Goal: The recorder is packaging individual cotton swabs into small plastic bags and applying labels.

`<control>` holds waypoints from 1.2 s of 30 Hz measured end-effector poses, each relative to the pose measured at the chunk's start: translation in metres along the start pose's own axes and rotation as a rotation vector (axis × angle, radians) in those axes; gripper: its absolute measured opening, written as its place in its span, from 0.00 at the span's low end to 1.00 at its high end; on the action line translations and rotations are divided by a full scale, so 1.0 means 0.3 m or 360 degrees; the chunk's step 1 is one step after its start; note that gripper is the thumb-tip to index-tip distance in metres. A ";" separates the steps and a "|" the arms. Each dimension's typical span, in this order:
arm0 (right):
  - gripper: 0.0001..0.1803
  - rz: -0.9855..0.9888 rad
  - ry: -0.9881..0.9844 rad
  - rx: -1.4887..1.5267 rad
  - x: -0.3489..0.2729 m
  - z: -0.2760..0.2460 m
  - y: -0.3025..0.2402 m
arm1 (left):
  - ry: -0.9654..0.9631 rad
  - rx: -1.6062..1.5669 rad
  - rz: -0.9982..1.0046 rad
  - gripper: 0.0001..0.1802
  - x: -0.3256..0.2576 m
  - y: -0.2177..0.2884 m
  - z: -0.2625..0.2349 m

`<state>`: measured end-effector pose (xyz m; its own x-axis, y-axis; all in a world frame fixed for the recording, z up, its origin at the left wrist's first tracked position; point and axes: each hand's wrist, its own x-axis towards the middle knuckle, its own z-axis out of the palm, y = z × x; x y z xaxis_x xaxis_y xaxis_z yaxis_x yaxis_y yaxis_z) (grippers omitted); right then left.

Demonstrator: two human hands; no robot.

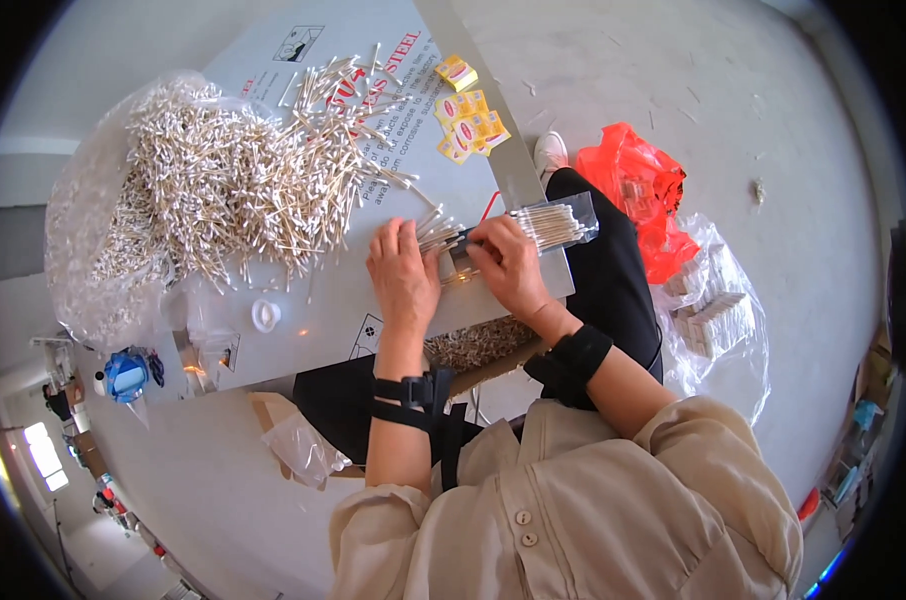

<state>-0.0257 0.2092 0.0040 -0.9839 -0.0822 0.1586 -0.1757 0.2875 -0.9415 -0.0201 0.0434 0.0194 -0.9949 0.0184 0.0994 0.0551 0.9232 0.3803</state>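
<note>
Both my hands work close together at the table's right edge. My left hand (405, 278) is closed against the ends of a few cotton swabs (438, 232) beside its fingertips and thumb. With its fingers curled, my right hand (514, 266) grips the near end of a clear plastic bag (585, 212). Inside that bag a row of cotton swabs (548, 226) lies side by side, reaching past the table edge. A dark strip (460, 243) shows between the two hands; the right fingers partly hide it. What lies under my palms is hidden.
A big heap of loose cotton swabs (233, 180) spills from a clear sack on the table (333, 290). Small yellow packets (473, 128) lie at the far edge, a white ring (266, 316) nearer. Red (628, 190) and clear bags (718, 320) stand on the floor at right.
</note>
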 end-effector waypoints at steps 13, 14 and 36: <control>0.01 -0.0572 -0.0531 -0.0675 0.251 0.093 0.047 | 0.0093 0.0157 0.0075 0.41 -0.119 0.019 0.099; 0.01 -0.0570 -0.0534 -0.0678 0.247 0.087 0.054 | 0.0093 0.0154 0.0073 0.41 -0.120 0.030 0.093; 0.17 0.0042 0.0254 0.0570 0.078 0.053 0.027 | 0.0245 -0.0059 0.0236 0.35 0.001 -0.019 0.077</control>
<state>-0.0497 0.1944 -0.0048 -0.9854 0.0786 0.1509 -0.1562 -0.0657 -0.9855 -0.0226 0.0470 -0.0040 -0.9512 0.0917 0.2948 0.2059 0.9000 0.3842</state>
